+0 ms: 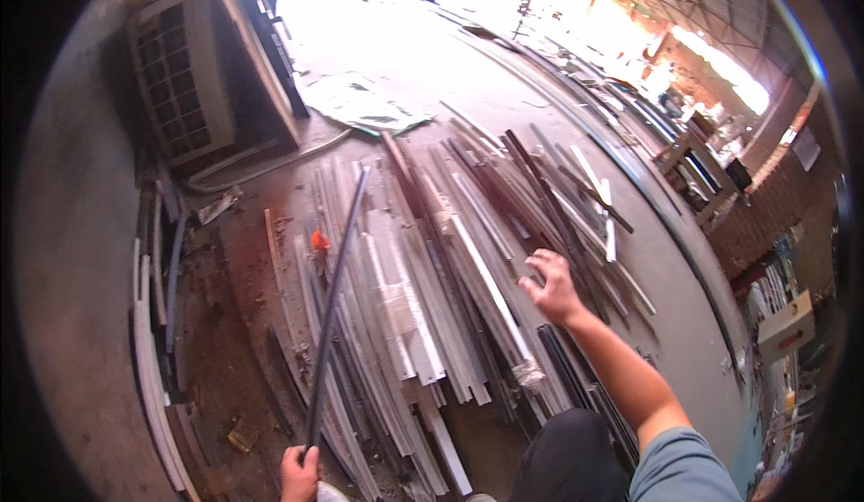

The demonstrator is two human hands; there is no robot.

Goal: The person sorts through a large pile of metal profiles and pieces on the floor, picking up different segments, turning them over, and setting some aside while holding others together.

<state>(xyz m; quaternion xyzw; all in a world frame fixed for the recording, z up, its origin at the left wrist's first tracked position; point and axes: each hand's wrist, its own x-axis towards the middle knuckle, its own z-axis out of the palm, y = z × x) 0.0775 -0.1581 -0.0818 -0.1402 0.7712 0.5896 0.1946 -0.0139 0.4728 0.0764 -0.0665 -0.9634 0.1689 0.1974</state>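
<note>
Near the lower edge, my left hand (pixel 300 473) is closed round the near end of a long dark metal bar (pixel 332 304). The bar slants up and away over a spread of metal profiles. My right hand (pixel 551 286) is held above the right side of this spread, with its fingers apart and slightly curled and nothing in them. Beneath the hands lie many long profiles (pixel 423 318) in white, grey, brown and black, mostly side by side and pointing away from me. Some have clear plastic wrap (pixel 528 374) round them.
A window-like grille unit (pixel 180 79) leans at the far left by dark upright panels. White strips (pixel 148 385) lie along the left wall. A plastic sheet (pixel 360 102) is on the floor ahead. Long bars (pixel 630 156) and a wooden frame (pixel 697 174) stand to the right. My knee (pixel 571 457) is close below.
</note>
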